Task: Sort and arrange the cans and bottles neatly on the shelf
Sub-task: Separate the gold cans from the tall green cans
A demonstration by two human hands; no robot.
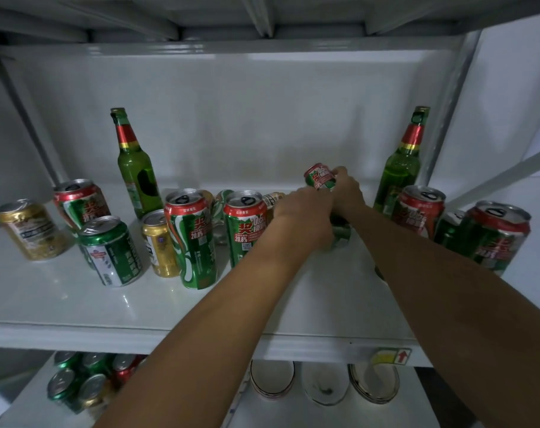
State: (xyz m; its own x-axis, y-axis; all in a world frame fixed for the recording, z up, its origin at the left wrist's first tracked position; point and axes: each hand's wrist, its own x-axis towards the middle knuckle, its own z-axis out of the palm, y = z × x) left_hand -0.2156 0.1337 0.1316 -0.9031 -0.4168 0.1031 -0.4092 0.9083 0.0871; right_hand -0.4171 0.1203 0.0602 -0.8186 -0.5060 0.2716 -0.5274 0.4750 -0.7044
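My right hand (347, 193) is shut on a small red-and-green can (319, 177), held tilted above the back middle of the white shelf (108, 307). My left hand (302, 216) sits just beside it, fingers curled over a green can (339, 233) that is mostly hidden below both hands. Two green glass bottles stand upright, one at the back left (131, 168) and one at the back right (401, 177). Red-and-green cans (191, 239) (245, 223) stand in front of my left hand.
On the left stand a gold can (31, 230), a red-and-green can (80, 202), a green-and-white can (111, 251) and another gold can (160, 242). Several cans (497, 236) crowd the right end. The lower shelf holds cans (77, 381) and bowls (272, 381).
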